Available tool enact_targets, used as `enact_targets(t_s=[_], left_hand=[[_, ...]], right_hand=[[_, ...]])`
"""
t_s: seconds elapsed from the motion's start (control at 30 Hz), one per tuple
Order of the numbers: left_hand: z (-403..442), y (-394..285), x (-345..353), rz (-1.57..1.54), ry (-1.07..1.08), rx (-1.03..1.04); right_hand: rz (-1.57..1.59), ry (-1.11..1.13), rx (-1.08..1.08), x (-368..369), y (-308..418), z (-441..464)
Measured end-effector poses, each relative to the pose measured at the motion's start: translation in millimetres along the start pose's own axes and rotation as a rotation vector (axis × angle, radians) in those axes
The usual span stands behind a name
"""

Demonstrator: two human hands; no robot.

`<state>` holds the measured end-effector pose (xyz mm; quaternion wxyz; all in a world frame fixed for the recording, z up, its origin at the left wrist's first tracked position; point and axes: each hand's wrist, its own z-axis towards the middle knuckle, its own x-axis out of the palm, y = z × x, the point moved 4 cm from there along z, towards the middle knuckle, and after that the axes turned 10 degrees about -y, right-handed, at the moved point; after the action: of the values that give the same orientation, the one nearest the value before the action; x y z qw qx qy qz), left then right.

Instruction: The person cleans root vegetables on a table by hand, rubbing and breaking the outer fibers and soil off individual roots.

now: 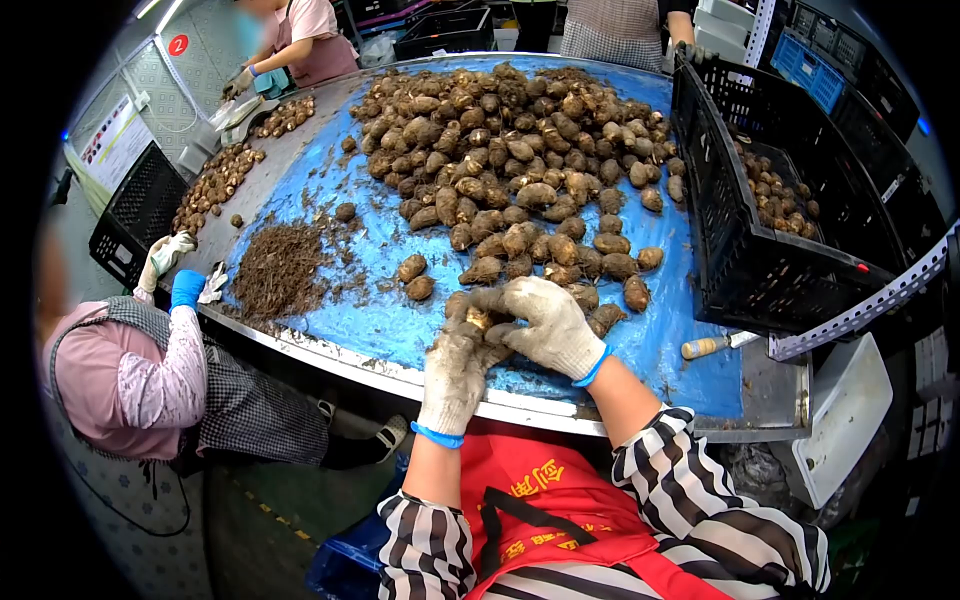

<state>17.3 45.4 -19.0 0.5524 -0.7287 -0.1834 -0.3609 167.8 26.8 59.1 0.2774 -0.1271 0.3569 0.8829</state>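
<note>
Both my hands wear dirty white knit gloves with blue bands at the wrists, and they meet near the table's front edge. Between them is a small brown taro [479, 318], mostly covered by the gloves. My left hand [453, 378] is closed around it from below. From the right, my right hand [547, 325] pinches the same taro with thumb and fingers. Just beyond my hands lies a big pile of hairy taros [520, 150] on a blue sheet [385, 335]. Two loose taros [418, 288] rest to the left.
A black crate [730, 230] with taros inside stands at the right. Near it lies a wooden-handled knife [706, 346]. Brown root trimmings [275, 270] are heaped at left. One co-worker [140, 370] works at the left, others across the table. A white bin [840, 425] is below right.
</note>
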Motion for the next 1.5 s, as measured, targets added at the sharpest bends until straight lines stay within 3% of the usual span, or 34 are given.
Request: enact_targets(t_s=[0.07,0.2,0.3,0.37,0.5,0.6,0.73,0.97,1.1,1.2,1.33,1.4,1.47,1.5], left_hand=[[-2.1,0.1,-0.4,0.022,0.005,-0.033],[-6.5,-0.6,6.5,0.106,0.01,-0.064],[-6.9,-5.9,14.8,0.07,0.161,-0.145],[-6.8,-5.1,15.0,0.046,0.109,-0.16],[-10.5,-5.7,21.6,0.01,0.071,-0.101],[-7.6,-3.3,12.6,-0.019,-0.005,-0.066],[-2.0,-3.0,7.2,0.124,0.016,-0.048],[-6.3,-5.8,12.6,0.004,0.092,-0.124],[-9.5,-10.0,21.6,-0.022,0.046,-0.101],[-8.0,-8.8,19.8,-0.021,0.047,-0.125],[-8.0,-7.1,19.7,-0.005,-0.018,-0.043],[-6.1,-3.3,15.1,0.047,-0.071,0.009],[-2.9,1.0,6.1,0.116,-0.111,0.054],[-4.9,0.3,5.7,0.038,-0.068,-0.03]], right_hand=[[-0.034,-0.044,-0.084,3.6,0.4,-2.9],[-0.122,-0.124,0.052,7.4,-5.7,-9.8],[-0.269,-0.117,0.266,-0.8,-22.5,-4.5],[-0.308,-0.072,0.34,-7.1,-35.9,-9.7],[-0.021,-0.16,0.23,-8.8,-17.7,0.3],[0.051,-0.024,0.116,-16.0,7.4,8.3],[-0.079,-0.017,-0.035,5.4,0.8,-2.6],[-0.274,-0.152,0.396,-13.0,-29.6,-4.2],[-0.195,-0.064,0.145,-7.5,-24.8,-3.5],[-0.131,-0.136,0.158,-6.7,-16.2,-2.2],[-0.053,-0.023,0.15,-9.9,-0.8,7.4],[-0.061,0.145,0.103,-1.8,0.2,5.8],[-0.011,0.143,0.051,0.4,3.4,5.3],[0.043,0.121,0.016,-1.9,2.8,4.8]])
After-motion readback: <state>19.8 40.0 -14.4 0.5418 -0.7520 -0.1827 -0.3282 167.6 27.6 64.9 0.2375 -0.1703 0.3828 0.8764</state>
